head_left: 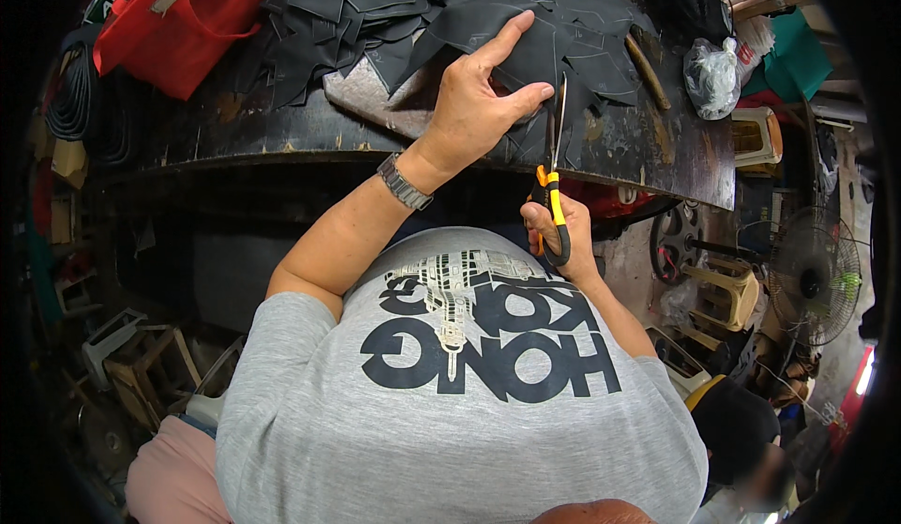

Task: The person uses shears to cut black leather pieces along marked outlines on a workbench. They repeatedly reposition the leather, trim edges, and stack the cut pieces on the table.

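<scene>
My left hand [479,92], with a metal watch [404,183] on its wrist, rests at a black sheet piece [530,41] near the table's front edge. Its thumb and index finger are stretched apart on the sheet; the other fingers are hidden. In my right hand [570,228] is a pair of scissors [557,191] with yellow and black handles. The blades point away from me, parted, at the black material just right of my left thumb. Whether they touch it, I cannot tell. Below my left hand lies a greyish piece of material [368,95].
Black cut pieces [324,31] with pale outlines are heaped across the dark table [235,144]. A red bag [183,31] stands at the left. At the right lie a curved brown strip [648,72] and a clear plastic bag [711,78]. Stools [723,294] and a fan [815,280] stand beyond.
</scene>
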The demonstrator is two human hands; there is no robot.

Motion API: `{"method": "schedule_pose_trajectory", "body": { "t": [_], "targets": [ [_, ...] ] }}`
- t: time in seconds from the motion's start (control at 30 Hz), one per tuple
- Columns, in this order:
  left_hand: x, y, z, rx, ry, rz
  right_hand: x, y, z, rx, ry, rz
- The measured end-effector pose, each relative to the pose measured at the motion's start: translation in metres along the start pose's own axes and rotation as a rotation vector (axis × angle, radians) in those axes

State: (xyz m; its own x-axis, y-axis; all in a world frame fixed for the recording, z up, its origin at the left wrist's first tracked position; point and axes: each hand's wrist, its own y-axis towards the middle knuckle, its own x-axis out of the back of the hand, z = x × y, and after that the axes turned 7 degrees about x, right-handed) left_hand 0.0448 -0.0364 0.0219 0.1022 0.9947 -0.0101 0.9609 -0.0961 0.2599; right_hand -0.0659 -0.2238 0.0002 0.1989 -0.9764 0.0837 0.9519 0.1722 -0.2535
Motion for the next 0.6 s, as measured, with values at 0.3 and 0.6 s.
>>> {"method": "schedule_pose_trajectory", "body": {
  "t": [0.3,0.6],
  "targets": [
    [-0.0048,0.0016,0.006,-0.079,-0.029,-0.055,-0.0009,-0.0014,-0.0005,-0.02,0.024,-0.005],
    [-0.0052,0.0028,0.0097,-0.099,-0.026,-0.055,-0.0012,-0.0012,-0.0027,-0.018,0.017,-0.017]
  ]
}}
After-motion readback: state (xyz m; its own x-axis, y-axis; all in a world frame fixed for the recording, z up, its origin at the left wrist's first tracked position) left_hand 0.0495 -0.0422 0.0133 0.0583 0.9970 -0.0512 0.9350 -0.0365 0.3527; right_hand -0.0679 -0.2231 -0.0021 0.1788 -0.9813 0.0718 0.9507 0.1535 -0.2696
